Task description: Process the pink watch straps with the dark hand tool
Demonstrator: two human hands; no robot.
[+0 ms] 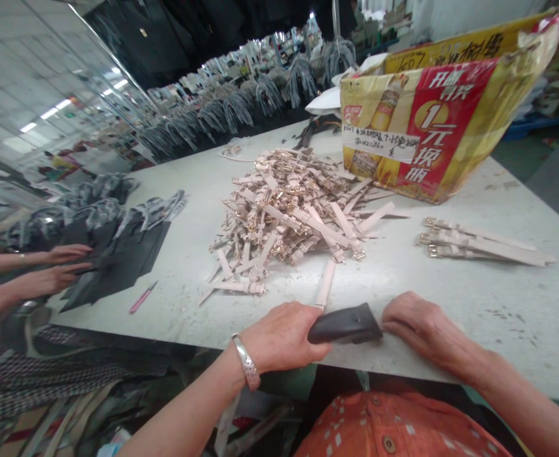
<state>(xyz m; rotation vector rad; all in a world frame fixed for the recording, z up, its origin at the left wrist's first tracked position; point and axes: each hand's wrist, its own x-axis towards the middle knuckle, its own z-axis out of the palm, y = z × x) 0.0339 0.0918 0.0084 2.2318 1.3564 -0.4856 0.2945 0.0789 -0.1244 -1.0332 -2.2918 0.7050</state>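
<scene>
Head: carton [455,120] beside strap pile [291,219]

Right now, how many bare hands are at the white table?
4: the wearer's left hand, gripping a dark oblong piece; the wearer's right hand, beside its end; and a co-worker's two hands at flat black sheets. More may be hidden.

Pile [289,212]: on the table [179,308], ahead of you.
Bundle [482,244]: right of the pile.
Box [451,127]: behind the bundle.
Cutter [142,299]: left of the pile.
Panels [131,260]: left of the cutter.
Piece [349,324]: in your left hand [282,336], beside your right hand [415,322].
</scene>
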